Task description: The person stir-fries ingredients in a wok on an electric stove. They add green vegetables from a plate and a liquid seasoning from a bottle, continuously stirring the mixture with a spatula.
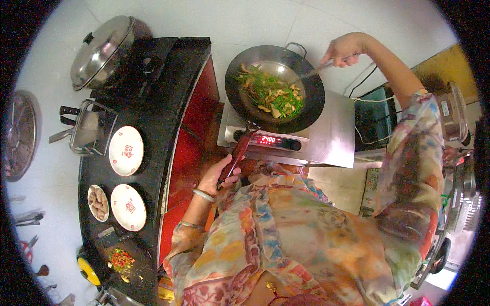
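My left hand (222, 172) grips the dark reddish handle (239, 153) of a black wok (237, 95). The wok rests on an induction cooker (268, 139) with a lit red display. Inside it lie chopped green stalks (287, 105) mixed with pale slices (273, 111) and browner pieces. Above the wok's right side, my right hand (344, 49) is closed around the handle of a metal spatula (316, 71), whose lower end reaches into the wok at the food's edge. The blade is hard to make out.
On the black counter (153, 160) at left stand two white plates (127, 168) (128, 225), a small dish of pale pieces (98, 202), a knife rack (92, 126) and a lidded steel pot (103, 53). A cleaver (107, 234) lies by chopped red and green peppers (121, 258). Cables (361, 82) hang at right.
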Demonstrator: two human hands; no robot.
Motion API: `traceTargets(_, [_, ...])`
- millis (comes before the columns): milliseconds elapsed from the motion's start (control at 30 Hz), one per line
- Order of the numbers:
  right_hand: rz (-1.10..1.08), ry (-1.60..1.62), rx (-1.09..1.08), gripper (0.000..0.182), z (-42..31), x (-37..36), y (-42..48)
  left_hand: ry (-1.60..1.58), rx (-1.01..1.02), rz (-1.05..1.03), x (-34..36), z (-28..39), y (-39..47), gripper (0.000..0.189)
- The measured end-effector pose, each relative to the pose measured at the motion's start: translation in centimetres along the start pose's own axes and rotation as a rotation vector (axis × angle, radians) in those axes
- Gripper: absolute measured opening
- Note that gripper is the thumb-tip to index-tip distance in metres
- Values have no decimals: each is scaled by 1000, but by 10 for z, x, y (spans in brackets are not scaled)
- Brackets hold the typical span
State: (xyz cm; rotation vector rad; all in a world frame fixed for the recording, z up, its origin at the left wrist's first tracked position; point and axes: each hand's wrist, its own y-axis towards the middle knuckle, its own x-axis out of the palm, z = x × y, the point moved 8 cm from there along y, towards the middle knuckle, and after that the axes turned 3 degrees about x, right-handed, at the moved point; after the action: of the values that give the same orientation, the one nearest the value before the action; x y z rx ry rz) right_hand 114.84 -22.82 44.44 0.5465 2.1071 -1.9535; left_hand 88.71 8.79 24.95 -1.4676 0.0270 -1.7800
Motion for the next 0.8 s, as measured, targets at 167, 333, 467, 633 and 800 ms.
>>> traceTargets(167, [-273, -166, 96, 62, 28, 44, -6, 21, 3, -9, -7, -2, 3, 44])
traceTargets(333, [-282, 3, -92, 61, -13, 108, 4, -19, 20, -1, -1, -3, -1, 43])
traceTargets(467, [-10, 334, -245, 57, -51, 120, 53, 19, 16, 63, -2, -2, 1, 41])
traceTargets(633, [166, 875, -306, 17, -28, 90, 107, 4, -26, 51, -10, -6, 6, 37])
traceTargets(800, [264, 364, -125, 21, 5, 66, 41, 17, -2, -2, -12, -5, 8, 37])
